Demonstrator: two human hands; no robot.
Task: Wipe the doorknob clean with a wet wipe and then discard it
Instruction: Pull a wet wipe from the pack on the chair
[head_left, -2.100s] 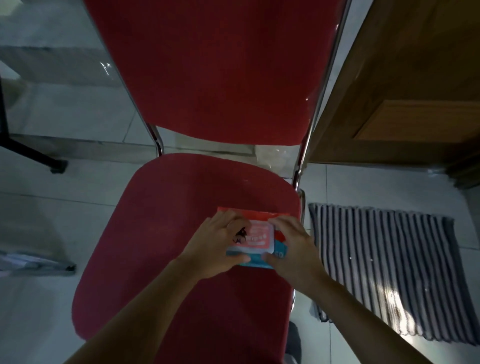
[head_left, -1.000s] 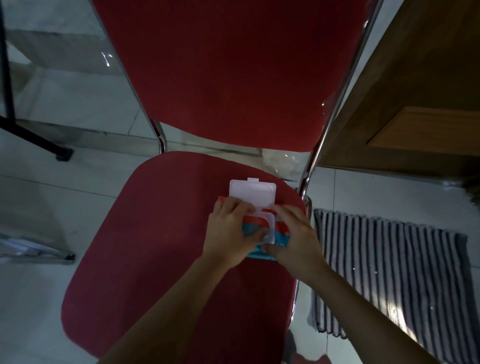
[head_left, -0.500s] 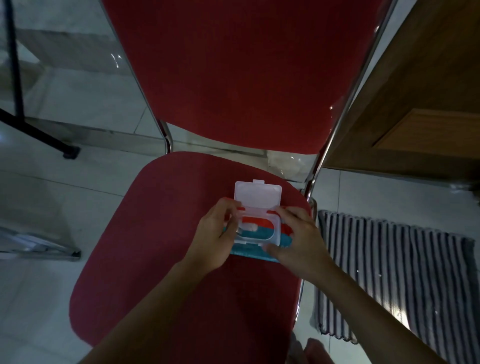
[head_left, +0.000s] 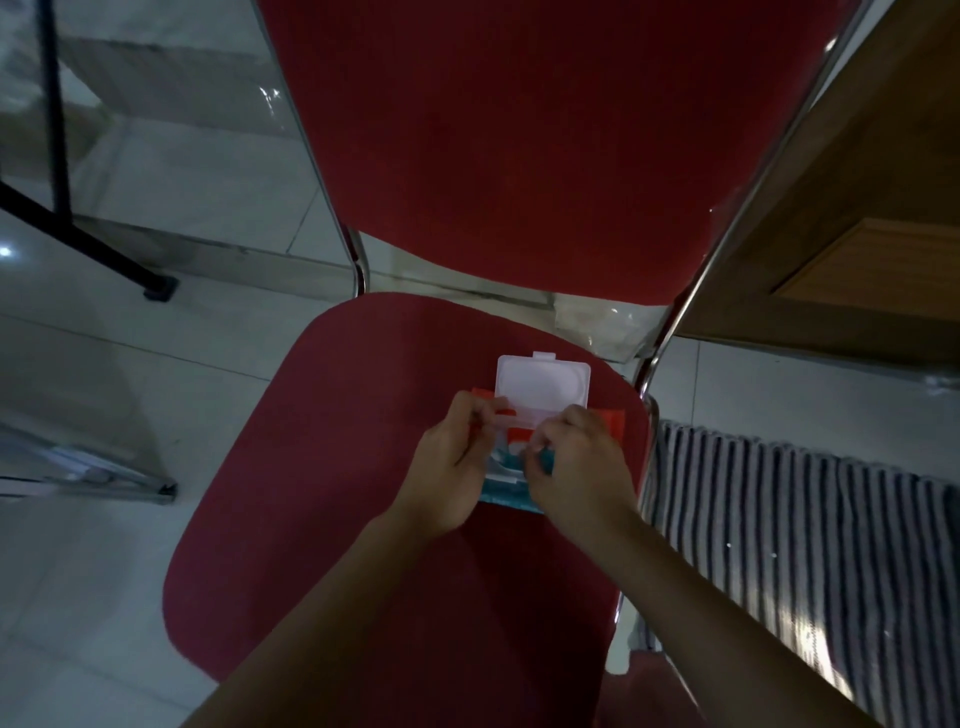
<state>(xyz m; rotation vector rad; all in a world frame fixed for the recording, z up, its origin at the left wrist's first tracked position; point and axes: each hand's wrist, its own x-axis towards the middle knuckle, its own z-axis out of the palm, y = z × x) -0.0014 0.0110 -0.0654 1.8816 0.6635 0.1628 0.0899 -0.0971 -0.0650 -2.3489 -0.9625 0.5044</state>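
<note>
Red fabric fills most of the head view: a chair (head_left: 395, 519) with chrome legs stands on pale tiles, its back at twelve o'clock. On the seat, toward three o'clock of its middle, lies a red-and-teal wipe pack (head_left: 511, 496). Its white lid (head_left: 543, 385) is flipped up and leans away toward the chair back. The left hand (head_left: 449, 480) grips the pack's left edge, fingers curled over the rim of the opening. The right hand (head_left: 574, 467) covers the pack's right side, thumb and forefinger pinched together at the opening; whether they hold a wipe I cannot tell. A striped mat (head_left: 810, 561) lies on the floor at three o'clock, and a wooden door (head_left: 852, 218) stands at two o'clock. No doorknob shows.
</note>
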